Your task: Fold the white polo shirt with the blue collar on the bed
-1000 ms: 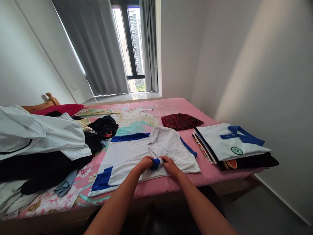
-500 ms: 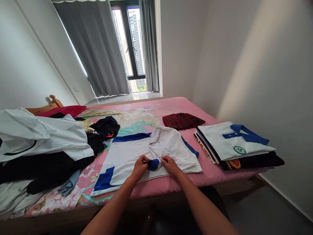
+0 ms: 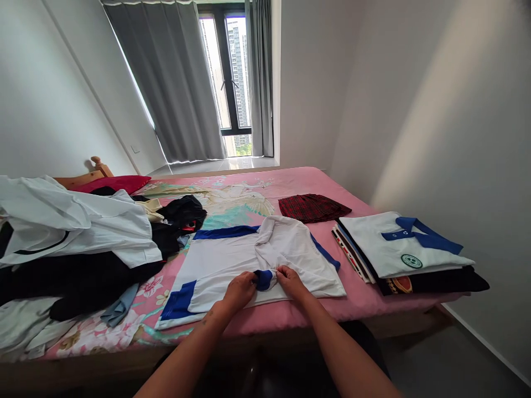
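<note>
A white shirt with blue trim (image 3: 224,254) lies spread on the bed, its blue-banded edges toward the left, back and right. At its near edge, my left hand (image 3: 241,290) pinches one side of a small blue-and-white part of the shirt, perhaps a sleeve cuff. My right hand (image 3: 290,282) grips the other side of that same part, fingers closed on the white cloth. The blue piece shows between the two hands, slightly raised. My left fingertips are partly hidden behind the cloth.
A folded stack topped by a white polo shirt with a blue collar (image 3: 373,243) sits at the right edge of the pink bed (image 3: 298,179). Behind the shirt lies a red plaid garment (image 3: 314,208). Loose clothes, including a white garment (image 3: 112,232), are heaped at left.
My left hand has turned and shifted its hold, its fingers now tucked further into the blue cuff. My right hand keeps its grip. The whole view has shifted slightly.
</note>
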Demonstrator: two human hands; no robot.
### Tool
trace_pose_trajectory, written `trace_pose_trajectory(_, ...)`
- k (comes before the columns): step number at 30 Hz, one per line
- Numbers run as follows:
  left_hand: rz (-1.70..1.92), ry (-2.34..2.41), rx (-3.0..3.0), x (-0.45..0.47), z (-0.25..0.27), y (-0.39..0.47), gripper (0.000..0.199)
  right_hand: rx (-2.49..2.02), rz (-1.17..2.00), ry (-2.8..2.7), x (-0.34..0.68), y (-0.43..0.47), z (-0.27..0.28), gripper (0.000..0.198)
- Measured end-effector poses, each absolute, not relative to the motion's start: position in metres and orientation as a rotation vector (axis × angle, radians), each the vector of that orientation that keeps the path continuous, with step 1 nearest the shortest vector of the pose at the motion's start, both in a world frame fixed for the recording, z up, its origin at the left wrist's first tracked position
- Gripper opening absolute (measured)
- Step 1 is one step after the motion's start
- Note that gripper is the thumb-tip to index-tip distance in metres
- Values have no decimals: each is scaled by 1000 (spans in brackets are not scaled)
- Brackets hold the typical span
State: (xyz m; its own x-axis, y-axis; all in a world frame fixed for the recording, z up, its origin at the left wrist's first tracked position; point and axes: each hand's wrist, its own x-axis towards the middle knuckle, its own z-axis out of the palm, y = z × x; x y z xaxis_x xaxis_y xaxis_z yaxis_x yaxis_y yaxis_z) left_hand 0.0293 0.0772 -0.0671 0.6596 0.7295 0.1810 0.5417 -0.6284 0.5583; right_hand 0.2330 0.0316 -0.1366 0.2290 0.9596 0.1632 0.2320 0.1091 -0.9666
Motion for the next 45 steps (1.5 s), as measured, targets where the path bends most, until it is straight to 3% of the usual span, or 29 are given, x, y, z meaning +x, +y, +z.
trace_pose_trajectory(7,551,668,2458,-5,-55,81,19,-1344,840,-1207,232,29,-134,26)
trace_pose_trajectory(19,575,856,2739,4,-68,52,48,-1343,846,-1225,232,26,-137,28)
trace_pose_trajectory(26,686,928,2686,12,-87,50,24,-1368,754,-1218,231,18,-138,22)
trace_pose_trajectory(28,724,898,2641,6,-93,52,23,-1359,704,-1207,230,13,-138,32)
trace_pose_trajectory(30,744,892,2616,3,-97,52,29,-1343,662,-1199,229,8,-137,43)
trace_pose_trajectory(34,704,948,2675,10,-99,45,60,-1342,630,-1158,226,6,-136,49)
trace_pose_trajectory(39,647,1018,2575,26,-93,43,42,-1366,645,-1078,226,8,-138,54)
trace_pose_trajectory(45,1089,988,2166,10,-56,67,40,-1360,682,-986,224,8,-140,47)
